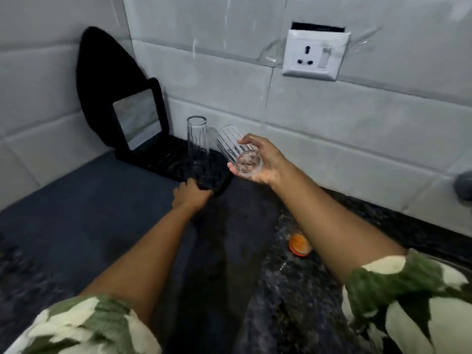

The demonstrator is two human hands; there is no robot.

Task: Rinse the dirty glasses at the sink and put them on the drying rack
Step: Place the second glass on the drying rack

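While my left hand (191,194) gripped the drying rack's (163,159) near edge, apparently steadying it, my right hand (258,159) was closed around a tilted glass (237,152) beside the upended glass (197,139) already racked on the worktop (89,200).
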